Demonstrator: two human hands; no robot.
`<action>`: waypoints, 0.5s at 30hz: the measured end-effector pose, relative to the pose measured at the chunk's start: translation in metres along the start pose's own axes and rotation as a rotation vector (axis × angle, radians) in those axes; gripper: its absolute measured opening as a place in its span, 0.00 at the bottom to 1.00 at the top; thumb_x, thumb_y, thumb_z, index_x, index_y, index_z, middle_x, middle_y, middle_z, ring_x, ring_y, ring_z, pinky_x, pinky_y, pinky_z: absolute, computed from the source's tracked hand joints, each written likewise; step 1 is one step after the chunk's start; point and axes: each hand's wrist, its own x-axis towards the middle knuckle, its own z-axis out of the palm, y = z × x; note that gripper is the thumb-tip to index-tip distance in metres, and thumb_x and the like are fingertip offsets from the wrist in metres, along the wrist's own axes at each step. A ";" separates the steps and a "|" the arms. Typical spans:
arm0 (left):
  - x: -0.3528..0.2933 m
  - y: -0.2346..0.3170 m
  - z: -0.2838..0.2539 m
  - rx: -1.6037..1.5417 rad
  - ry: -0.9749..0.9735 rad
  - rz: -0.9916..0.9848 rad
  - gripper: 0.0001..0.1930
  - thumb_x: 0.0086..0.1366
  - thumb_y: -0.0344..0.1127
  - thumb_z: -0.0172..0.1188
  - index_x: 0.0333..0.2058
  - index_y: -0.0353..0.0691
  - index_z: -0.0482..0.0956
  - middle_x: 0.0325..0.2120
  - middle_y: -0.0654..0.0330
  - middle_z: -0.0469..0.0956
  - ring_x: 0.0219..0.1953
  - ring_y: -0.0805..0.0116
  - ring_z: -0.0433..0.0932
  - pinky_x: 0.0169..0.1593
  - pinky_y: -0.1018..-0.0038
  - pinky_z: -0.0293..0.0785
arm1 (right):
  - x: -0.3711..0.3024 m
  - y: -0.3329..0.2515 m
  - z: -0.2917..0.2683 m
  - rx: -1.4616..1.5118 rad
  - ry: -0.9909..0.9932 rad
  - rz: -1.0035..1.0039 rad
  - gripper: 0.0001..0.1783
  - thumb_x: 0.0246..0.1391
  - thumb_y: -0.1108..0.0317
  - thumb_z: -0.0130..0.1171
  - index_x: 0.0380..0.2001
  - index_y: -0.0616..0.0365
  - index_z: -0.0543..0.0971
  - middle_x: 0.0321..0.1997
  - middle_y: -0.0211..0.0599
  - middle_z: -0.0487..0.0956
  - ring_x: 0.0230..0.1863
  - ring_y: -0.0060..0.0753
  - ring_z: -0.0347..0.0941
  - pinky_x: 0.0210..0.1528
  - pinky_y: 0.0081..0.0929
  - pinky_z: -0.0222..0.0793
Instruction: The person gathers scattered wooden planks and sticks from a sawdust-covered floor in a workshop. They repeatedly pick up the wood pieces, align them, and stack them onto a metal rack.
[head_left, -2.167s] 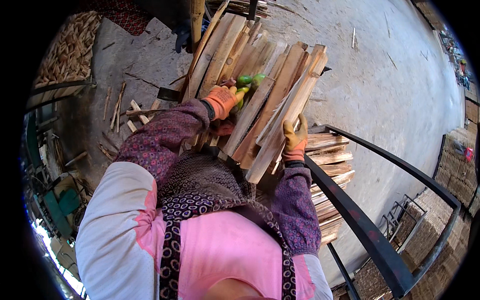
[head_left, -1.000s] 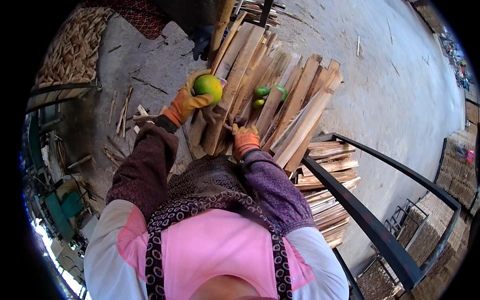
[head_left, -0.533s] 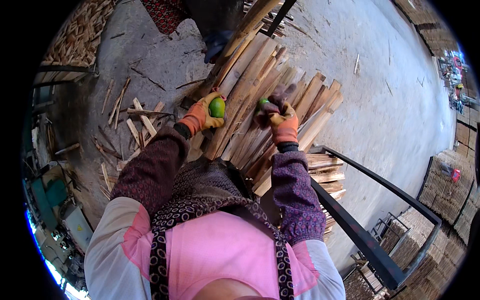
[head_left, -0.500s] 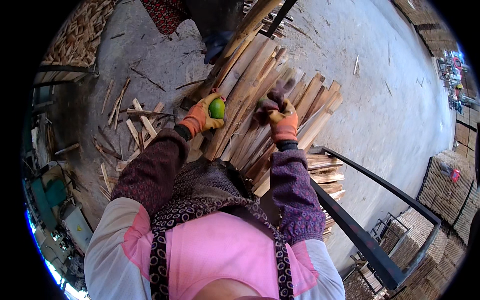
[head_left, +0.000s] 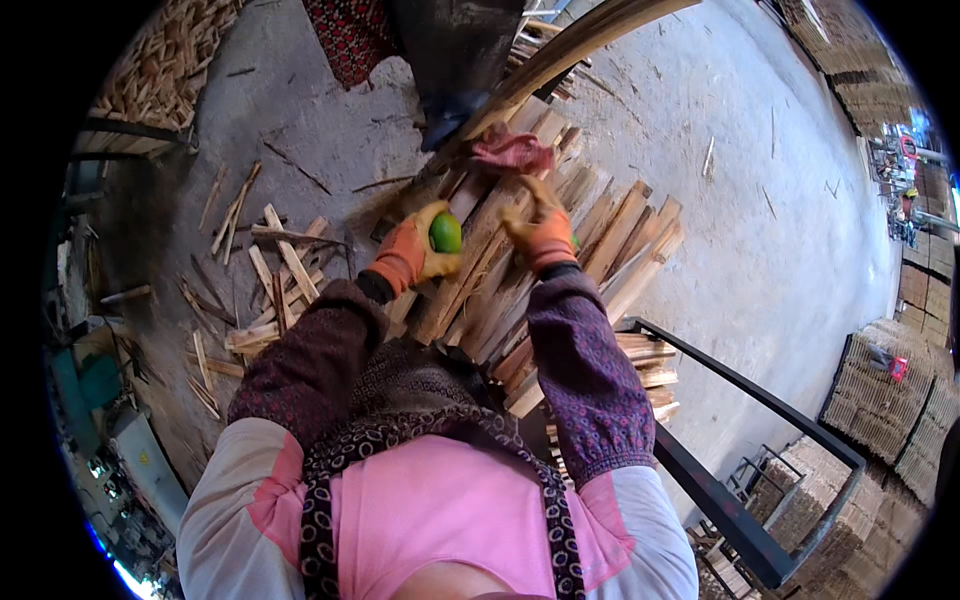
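Observation:
In the orange and yellow glove of my left hand (head_left: 413, 250) is a smooth oval green fruit (head_left: 445, 233), held above the stacked wood between thumb and fingers. My right hand (head_left: 541, 228), gloved alike, is blurred by motion; its thumb and fingers look spread apart. A small green patch shows at that hand's outer side, too small to make out. Just beyond its fingertips, a crumpled reddish cloth (head_left: 512, 152) is over the far part of the wood. Split wood slats (head_left: 480, 262) lie in a bundle beneath both hands.
A black metal frame (head_left: 745, 375) juts out at the right. Loose wood pieces (head_left: 285, 250) litter the floor at the left. Another person (head_left: 450, 60) stands at the far side, near a long curved plank (head_left: 590, 42). More wood is piled at the far left.
The dark reddish cloth bunched at my right hand is now beyond its fingers, farther away and to the left. My right hand has opened and shifted slightly left. The fruit stays in my left hand.

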 end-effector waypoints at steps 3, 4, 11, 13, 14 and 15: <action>0.018 -0.001 0.006 0.058 0.141 0.081 0.46 0.45 0.53 0.76 0.63 0.49 0.68 0.49 0.43 0.76 0.51 0.44 0.77 0.54 0.57 0.74 | -0.026 0.043 -0.017 0.087 0.080 0.332 0.30 0.51 0.56 0.66 0.57 0.53 0.77 0.55 0.49 0.80 0.57 0.47 0.76 0.60 0.37 0.71; 0.027 0.000 0.010 0.071 0.170 0.125 0.47 0.46 0.53 0.75 0.64 0.50 0.65 0.50 0.43 0.75 0.51 0.42 0.76 0.54 0.55 0.74 | -0.026 0.053 -0.023 0.057 0.098 0.311 0.30 0.50 0.58 0.66 0.57 0.53 0.77 0.56 0.49 0.79 0.57 0.49 0.76 0.59 0.39 0.71; 0.044 0.002 0.022 0.318 0.052 0.128 0.51 0.53 0.53 0.71 0.71 0.57 0.52 0.58 0.42 0.68 0.58 0.37 0.71 0.59 0.50 0.69 | -0.039 0.056 0.002 -0.692 -0.282 -0.151 0.29 0.50 0.55 0.64 0.57 0.43 0.76 0.65 0.43 0.71 0.65 0.46 0.65 0.70 0.46 0.52; 0.041 -0.003 0.025 0.219 0.157 0.180 0.49 0.53 0.53 0.70 0.71 0.57 0.53 0.59 0.42 0.67 0.59 0.38 0.69 0.61 0.51 0.68 | -0.039 0.057 0.012 -0.865 -0.381 -0.195 0.26 0.54 0.56 0.58 0.58 0.40 0.75 0.68 0.43 0.67 0.67 0.48 0.61 0.73 0.51 0.44; 0.042 -0.004 0.028 0.163 0.208 0.213 0.48 0.54 0.53 0.70 0.71 0.57 0.54 0.60 0.43 0.67 0.60 0.39 0.69 0.61 0.51 0.68 | -0.039 0.070 0.021 -0.896 -0.352 -0.204 0.24 0.55 0.59 0.56 0.57 0.39 0.75 0.68 0.45 0.68 0.67 0.50 0.62 0.73 0.51 0.44; 0.046 -0.005 0.030 0.141 0.188 0.233 0.48 0.54 0.53 0.70 0.70 0.56 0.55 0.60 0.43 0.66 0.60 0.40 0.69 0.62 0.52 0.68 | -0.038 0.084 0.029 -0.928 -0.323 -0.212 0.24 0.56 0.62 0.54 0.57 0.38 0.76 0.67 0.47 0.68 0.66 0.53 0.63 0.73 0.52 0.44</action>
